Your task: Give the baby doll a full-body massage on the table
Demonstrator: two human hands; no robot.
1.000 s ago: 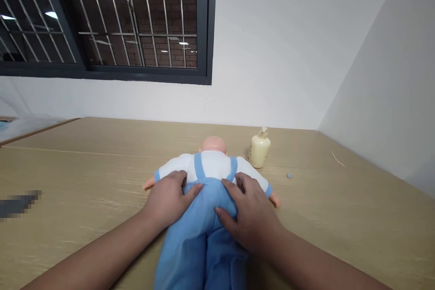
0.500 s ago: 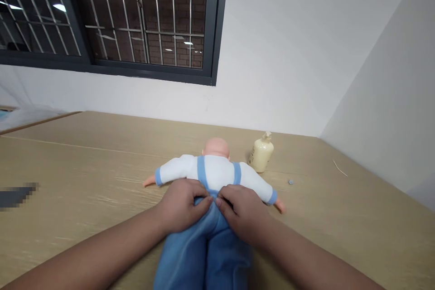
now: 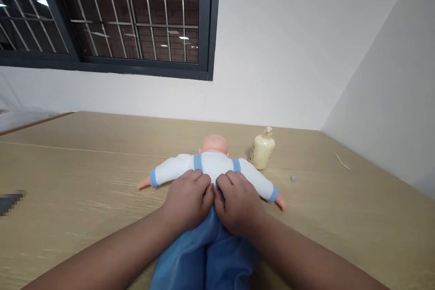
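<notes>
head view: both hands, left hand [image 3: 188,199] and right hand [image 3: 238,201], pinch the doll [image 3: 214,165] at its waistband, knuckles touching.

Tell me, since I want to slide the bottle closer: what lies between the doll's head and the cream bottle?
Nothing: in the head view only bare table shows between the doll's head and the bottle.
</notes>
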